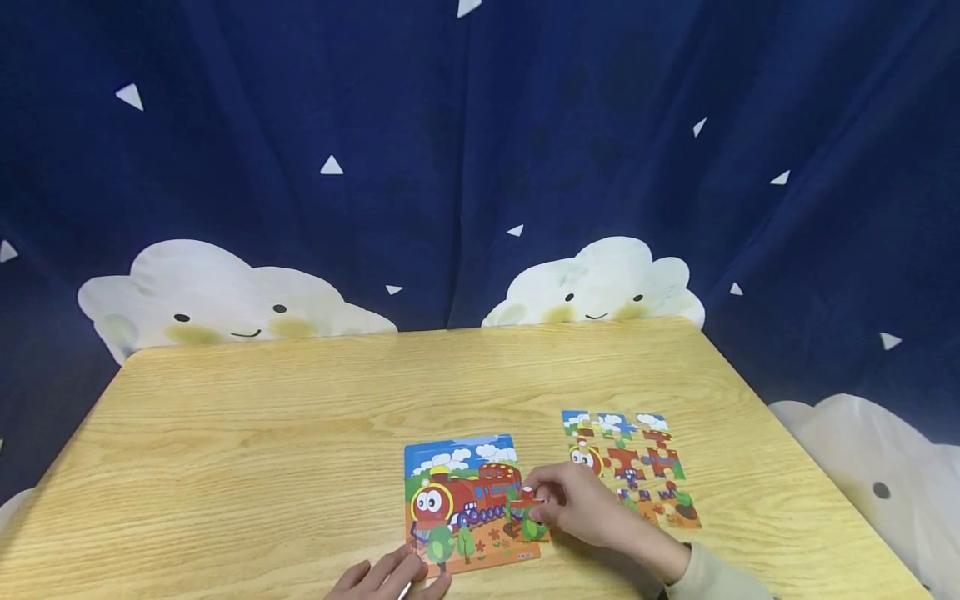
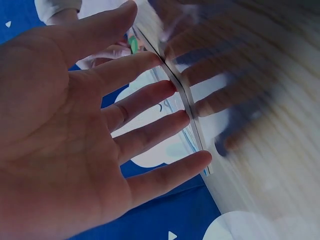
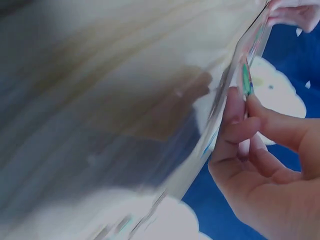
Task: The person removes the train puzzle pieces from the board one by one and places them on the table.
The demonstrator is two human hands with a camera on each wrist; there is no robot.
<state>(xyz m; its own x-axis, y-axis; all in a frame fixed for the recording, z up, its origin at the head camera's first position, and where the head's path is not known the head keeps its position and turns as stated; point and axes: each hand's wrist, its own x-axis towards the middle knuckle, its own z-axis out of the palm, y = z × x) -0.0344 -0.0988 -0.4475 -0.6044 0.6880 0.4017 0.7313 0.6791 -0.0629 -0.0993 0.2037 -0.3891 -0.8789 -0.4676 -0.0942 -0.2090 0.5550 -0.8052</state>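
Observation:
A flat picture board [image 1: 431,457], printed with a red smiling train, lies near the front of the table. My left hand [image 1: 386,575] rests at its lower left corner, and the left wrist view shows the fingers extended with their tips on the tabletop and at the board's edge. Above the lower right part of the board, my right hand [image 1: 577,507] pinches a jigsaw piece [image 1: 534,531] between thumb and fingers. That piece shows green and orange print, and in the right wrist view the jigsaw piece [image 3: 246,77] appears nearly edge-on. The fingers cover some of it.
Several loose jigsaw pieces [image 1: 624,457] lie in rough rows to the right of the board, partly behind my right hand. The wooden table [image 1: 262,433] extends back to a dark blue curtain [image 1: 390,108] with white clouds and triangles.

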